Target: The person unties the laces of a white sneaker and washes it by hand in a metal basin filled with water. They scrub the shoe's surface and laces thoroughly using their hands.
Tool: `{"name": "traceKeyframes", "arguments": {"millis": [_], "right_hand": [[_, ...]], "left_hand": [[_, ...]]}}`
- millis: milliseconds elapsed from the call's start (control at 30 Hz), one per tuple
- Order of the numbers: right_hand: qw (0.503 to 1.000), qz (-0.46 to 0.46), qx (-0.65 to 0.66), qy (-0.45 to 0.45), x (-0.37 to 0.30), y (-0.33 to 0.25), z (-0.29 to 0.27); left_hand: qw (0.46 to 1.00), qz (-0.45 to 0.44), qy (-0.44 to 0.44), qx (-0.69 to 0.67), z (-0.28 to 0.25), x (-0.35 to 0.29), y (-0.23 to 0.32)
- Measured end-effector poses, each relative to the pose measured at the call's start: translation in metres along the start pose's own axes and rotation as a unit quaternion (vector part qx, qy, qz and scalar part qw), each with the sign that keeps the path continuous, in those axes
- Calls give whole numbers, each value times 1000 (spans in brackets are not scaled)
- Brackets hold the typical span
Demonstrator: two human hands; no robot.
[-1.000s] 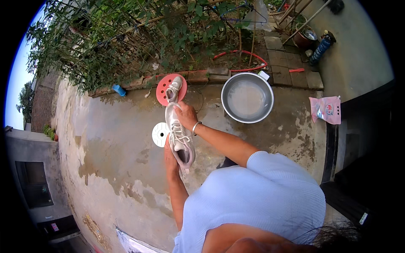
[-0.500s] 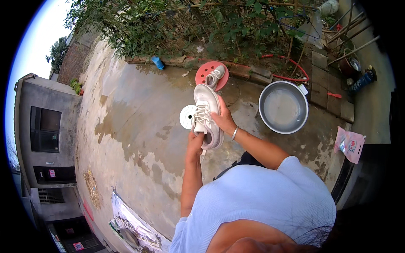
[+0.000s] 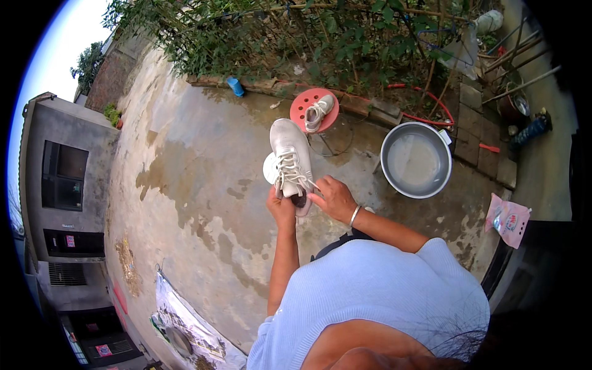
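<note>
A pale beige lace-up shoe (image 3: 290,148) is held out in front of me, its toe pointing away. My left hand (image 3: 282,208) grips it by the tongue and collar on the left side of its opening. At the right side of the opening, my right hand (image 3: 335,198) has its fingers pinched at the end of a white shoelace (image 3: 303,180). The matching shoe (image 3: 319,113) rests on a round red stool (image 3: 298,111) with holes, just beyond the held one. Partly hidden behind the held shoe is a white round disc (image 3: 269,168).
To the right stands a grey basin (image 3: 385,157) of cloudy water. A pink packet (image 3: 508,220) lies at the far right. Near the brick garden edging are a blue cup (image 3: 235,86) and a red hose (image 3: 445,105). A printed sheet (image 3: 185,320) lies at lower left on wet-patched concrete.
My right hand has left the shoe's side and drawn back to the lace near its opening. The shoe has shifted slightly left, its toe swinging left, while my left hand keeps its grip.
</note>
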State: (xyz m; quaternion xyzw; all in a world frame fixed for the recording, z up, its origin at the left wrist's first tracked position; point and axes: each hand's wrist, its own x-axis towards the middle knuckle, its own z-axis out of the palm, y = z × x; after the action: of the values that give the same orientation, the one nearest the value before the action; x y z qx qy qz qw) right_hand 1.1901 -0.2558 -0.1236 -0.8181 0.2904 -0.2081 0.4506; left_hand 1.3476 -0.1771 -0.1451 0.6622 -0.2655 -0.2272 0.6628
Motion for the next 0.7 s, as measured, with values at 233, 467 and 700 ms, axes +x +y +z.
{"name": "traceKeyframes", "arguments": {"millis": [233,467,700], "right_hand": [[979,-45,-32,197,34,0,-1],[966,-47,138,213,45,28,-4],[969,-60,35,237,25,16,-3]], "left_hand": [[955,201,8,220,28,-18,11],[996,58,-4,64,10,0,-1],[880,250,6,404,6,1,7]]}}
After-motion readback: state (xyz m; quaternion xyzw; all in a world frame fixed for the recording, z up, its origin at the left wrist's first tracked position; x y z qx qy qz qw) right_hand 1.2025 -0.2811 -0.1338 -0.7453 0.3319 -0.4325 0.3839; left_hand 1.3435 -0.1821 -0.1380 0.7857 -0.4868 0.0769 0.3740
